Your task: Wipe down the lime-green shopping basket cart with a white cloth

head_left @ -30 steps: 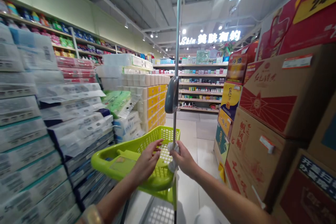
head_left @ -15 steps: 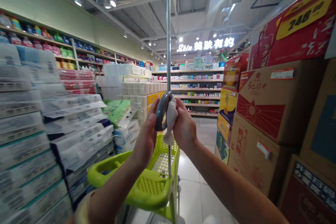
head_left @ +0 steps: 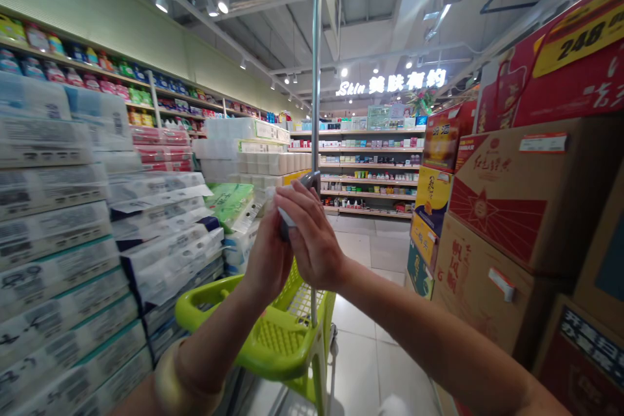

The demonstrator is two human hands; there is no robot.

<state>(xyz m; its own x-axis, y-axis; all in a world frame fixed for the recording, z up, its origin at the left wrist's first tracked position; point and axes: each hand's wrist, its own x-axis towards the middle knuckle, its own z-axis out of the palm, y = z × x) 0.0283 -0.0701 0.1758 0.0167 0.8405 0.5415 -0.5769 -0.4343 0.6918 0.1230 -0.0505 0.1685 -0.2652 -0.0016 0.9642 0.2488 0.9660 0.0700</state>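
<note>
Just below the hands (head_left: 319, 244), green cart (head_left: 275, 364).

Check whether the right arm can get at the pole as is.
Probably yes: the right grip sits close in front of the pole, nothing visible between, though it's over the cloth.

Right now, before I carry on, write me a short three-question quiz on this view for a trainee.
1. Multiple choice: the left hand and right hand are close together at what? A) a shampoo bottle; B) a white cloth against a gray handle; C) a carton's price tag.
2. True or false: a yellow-green cart shows below the hands.
3. Fill in: the large digits on the yellow sign at upper right read ___.

Key: 1. B. 2. True. 3. 248.
</note>
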